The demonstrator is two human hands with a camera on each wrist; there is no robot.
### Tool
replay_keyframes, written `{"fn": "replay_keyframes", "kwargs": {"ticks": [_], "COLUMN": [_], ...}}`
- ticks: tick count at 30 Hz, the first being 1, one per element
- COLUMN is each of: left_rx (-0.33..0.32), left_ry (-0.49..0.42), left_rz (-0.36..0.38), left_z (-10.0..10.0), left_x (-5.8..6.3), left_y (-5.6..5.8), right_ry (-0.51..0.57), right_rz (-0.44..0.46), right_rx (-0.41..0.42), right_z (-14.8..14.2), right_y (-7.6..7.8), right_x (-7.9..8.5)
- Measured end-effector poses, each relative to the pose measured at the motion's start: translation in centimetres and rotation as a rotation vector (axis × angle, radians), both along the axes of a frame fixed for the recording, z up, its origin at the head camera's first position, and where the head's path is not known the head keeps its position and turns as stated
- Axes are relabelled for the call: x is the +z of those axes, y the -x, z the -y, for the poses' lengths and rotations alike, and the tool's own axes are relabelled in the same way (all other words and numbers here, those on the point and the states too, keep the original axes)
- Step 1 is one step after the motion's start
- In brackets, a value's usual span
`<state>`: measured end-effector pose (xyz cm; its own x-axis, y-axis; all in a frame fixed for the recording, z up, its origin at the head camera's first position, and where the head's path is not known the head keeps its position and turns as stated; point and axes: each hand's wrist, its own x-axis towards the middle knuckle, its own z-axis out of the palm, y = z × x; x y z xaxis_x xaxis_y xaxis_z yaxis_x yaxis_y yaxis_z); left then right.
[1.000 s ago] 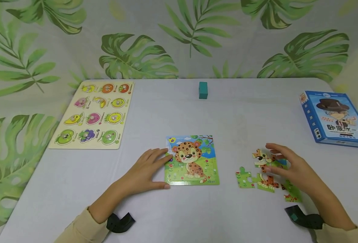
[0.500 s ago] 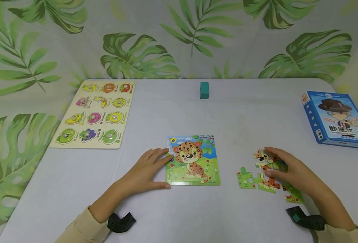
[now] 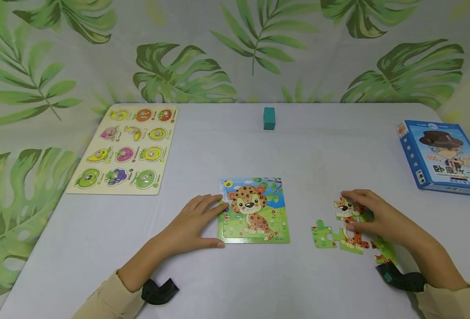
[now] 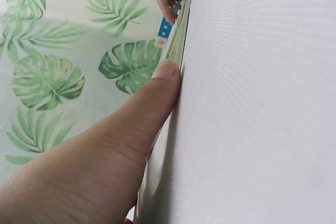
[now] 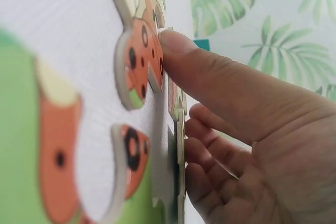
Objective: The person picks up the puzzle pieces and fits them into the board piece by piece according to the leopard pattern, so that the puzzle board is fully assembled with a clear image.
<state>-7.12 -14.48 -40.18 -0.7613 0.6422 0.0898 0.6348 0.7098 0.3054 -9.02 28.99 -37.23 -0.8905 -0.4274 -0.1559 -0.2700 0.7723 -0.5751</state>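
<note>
Movement is noted chiefly at the right hand [image 3: 382, 220], which has closed in slightly leftward over the loose puzzle pieces. Its fingertips now lie at the far edge of the leopard-face piece [image 3: 342, 207], and the right wrist view shows the thumb tip against a spotted orange piece. Fingers are bent about the pieces; whether they grip one firmly cannot be told.

No clear shift is found in the leopard-face piece, the leopard-body piece [image 3: 351, 244] or the flowered green piece [image 3: 321, 240]. The black wrist device [image 3: 404, 280] now covers the near edge of the leopard-tail piece [image 3: 388, 250].

The left hand [image 3: 191, 221] is unchanged: fingers extended, touching the left side of the leopard board [image 3: 274, 221], thumb by its near corner. The board lies flat on the table [image 3: 250, 283], well apart from the pieces. Judgement: handling is at the approach or grasping stage; transfer is not in evidence.
</note>
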Motion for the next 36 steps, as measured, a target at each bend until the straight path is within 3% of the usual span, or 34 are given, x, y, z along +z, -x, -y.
{"fn": "replay_keyframes", "kwargs": {"ticks": [11, 21, 23, 29, 32, 36], "left_rx": [0.017, 0.015, 0.011, 0.015, 0.023, 0.042], "left_ry": [-0.013, -0.005, -0.004, 0.003, 0.007, -0.007], "left_rz": [-0.024, -0.009, -0.012, -0.035, -0.049, -0.072], "left_z": [0.0, -0.1, -0.1, -0.3, -0.5, -0.9], "left_x": [0.0, 0.1, 0.1, 0.1, 0.1, 0.2], "left_y": [-0.1, -0.1, -0.1, -0.2, -0.2, -0.3], "right_ry": [0.025, -0.015, -0.001, 0.140, 0.166, 0.188], "right_rz": [0.019, -0.110, -0.147, -0.202, -0.242, -0.239], "right_rx": [-0.022, -0.106, -0.103, -0.016, 0.034, 0.092], "right_z": [0.1, 0.0, 0.7, 5.3, 7.7, 11.0], "right_y": [0.2, 0.4, 0.2, -1.3, -1.6, -1.5], "right_x": [-0.2, -2.2, -1.6, 2.7, 3.3, 2.7]}}
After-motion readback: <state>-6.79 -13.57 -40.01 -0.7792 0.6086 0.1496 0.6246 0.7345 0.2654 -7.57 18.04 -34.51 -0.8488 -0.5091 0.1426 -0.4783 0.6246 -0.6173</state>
